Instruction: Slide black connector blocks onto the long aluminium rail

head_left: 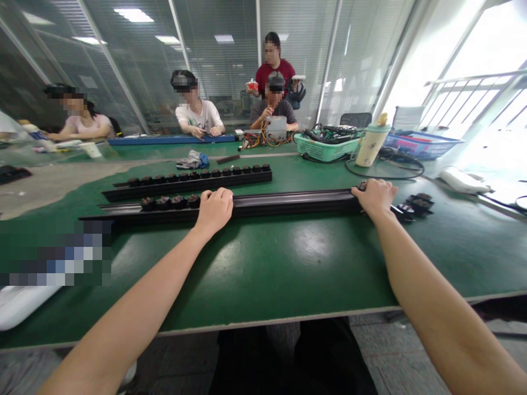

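A long black rail (294, 203) lies across the green table in front of me, with a shiny groove along its top. My left hand (217, 208) is wrapped over the rail near its middle, fingers curled down on the far side. Just left of that hand, several small black modules (177, 202) sit in a row in the groove. At the rail's right end my right hand (375, 197) is closed on a small black module (362, 186), mostly hidden by the fingers. Loose black modules (420, 203) lie just right of this hand.
Behind lies a second black rail (193, 182) filled with modules. Farther back are a crumpled glove (192, 160), a green basket (325, 147) of cables, a yellow bottle (371, 144) and a blue basket (428, 145). Several people are across the table. A white device (28, 307) sits front left.
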`<action>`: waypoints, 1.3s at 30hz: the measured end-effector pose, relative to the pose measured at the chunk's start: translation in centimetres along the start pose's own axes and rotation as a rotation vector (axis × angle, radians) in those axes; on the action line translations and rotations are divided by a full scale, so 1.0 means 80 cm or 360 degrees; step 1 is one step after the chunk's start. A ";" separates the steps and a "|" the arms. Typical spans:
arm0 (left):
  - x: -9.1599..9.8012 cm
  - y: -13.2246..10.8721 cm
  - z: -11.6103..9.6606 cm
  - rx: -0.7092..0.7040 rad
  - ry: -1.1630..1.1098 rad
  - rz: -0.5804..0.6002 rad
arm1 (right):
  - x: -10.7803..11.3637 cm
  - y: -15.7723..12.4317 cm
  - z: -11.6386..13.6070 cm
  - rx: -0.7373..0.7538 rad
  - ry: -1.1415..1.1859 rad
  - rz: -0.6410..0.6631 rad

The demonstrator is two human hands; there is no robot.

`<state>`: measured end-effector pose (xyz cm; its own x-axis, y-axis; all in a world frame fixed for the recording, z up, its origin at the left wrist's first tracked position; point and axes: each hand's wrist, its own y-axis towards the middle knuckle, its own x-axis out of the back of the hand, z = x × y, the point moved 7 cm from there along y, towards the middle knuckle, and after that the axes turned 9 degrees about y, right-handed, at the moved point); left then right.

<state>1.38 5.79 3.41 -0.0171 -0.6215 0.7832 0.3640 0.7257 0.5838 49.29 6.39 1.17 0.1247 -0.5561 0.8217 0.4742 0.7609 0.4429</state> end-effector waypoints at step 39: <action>0.000 0.000 0.000 -0.0003 0.0007 -0.0007 | 0.011 0.000 -0.017 -0.0244 -0.0114 0.0138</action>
<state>1.41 5.81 3.38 -0.0145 -0.6263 0.7795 0.3660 0.7221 0.5870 50.59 5.43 1.38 0.1108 -0.4613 0.8803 0.5926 0.7417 0.3142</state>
